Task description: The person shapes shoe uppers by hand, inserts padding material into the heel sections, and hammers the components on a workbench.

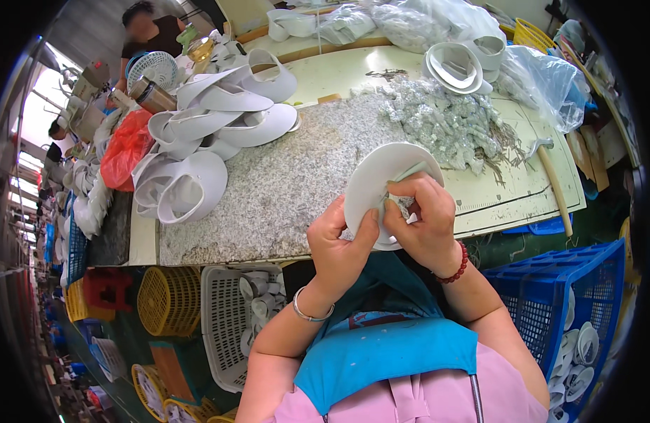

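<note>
Near the table's front edge I hold a white curved piece (371, 185), shaped like a sun visor with a wide brim and a band. My left hand (342, 243) grips its left edge, thumb on the inner side. At its inner edge, my right hand (425, 218) is closed, with finger and thumb pinching beside a pale greenish strip (411, 171). What lies right between those fingertips is partly hidden. Similar white pieces lie in a stacked pile (229, 113) on the left of the table.
Silvery scraps (438, 120) heap at the table's far right, near rolled white bands (453, 68). A hammer (550, 176) lies at the right edge. Below stand a blue crate (529, 282) and a white basket (219, 331). A red bag (126, 148) and another person (155, 35) are left.
</note>
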A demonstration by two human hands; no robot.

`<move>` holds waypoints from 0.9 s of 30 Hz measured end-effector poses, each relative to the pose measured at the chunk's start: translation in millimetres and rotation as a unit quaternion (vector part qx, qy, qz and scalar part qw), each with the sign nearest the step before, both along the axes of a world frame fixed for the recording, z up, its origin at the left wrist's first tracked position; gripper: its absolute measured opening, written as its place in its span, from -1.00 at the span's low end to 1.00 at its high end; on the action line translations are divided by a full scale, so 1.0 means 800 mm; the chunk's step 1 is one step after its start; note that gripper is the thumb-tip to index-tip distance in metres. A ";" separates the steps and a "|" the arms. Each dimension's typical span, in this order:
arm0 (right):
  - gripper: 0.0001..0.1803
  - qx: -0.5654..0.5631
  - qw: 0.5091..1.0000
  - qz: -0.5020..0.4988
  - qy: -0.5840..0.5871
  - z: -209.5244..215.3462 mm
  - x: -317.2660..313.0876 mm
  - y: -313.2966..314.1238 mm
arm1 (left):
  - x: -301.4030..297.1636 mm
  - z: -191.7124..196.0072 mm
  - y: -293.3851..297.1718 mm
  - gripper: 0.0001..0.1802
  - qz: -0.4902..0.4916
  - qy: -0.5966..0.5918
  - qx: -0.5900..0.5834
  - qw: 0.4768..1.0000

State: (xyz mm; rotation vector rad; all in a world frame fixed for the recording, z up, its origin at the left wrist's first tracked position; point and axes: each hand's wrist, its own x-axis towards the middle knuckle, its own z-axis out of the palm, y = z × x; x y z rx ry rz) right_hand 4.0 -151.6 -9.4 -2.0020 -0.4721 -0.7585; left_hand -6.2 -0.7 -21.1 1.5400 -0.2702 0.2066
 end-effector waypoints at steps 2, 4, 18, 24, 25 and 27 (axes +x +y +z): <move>-0.75 -0.008 1.000 -0.015 -0.025 -0.002 0.002 0.002 | -0.001 0.000 -0.003 -0.80 0.005 0.001 -0.003 1.000; -0.75 -0.008 0.999 -0.019 -0.030 -0.005 0.003 0.002 | -0.002 0.000 -0.004 -0.82 0.008 0.002 -0.006 1.000; -0.72 -0.070 0.993 -0.009 -0.094 0.007 0.010 -0.003 | 0.004 -0.001 -0.005 -0.81 -0.024 -0.096 0.020 0.995; -0.67 0.029 0.994 0.056 0.084 0.013 -0.006 -0.009 | -0.008 -0.006 -0.005 -0.73 -0.038 0.025 -0.067 0.997; -0.66 0.006 0.999 0.042 0.031 0.012 -0.005 -0.008 | -0.008 -0.007 -0.006 -0.73 -0.036 0.024 -0.069 0.997; -0.65 -0.020 0.999 0.029 -0.023 0.008 -0.003 -0.007 | -0.007 -0.008 -0.008 -0.75 -0.022 0.007 -0.055 0.998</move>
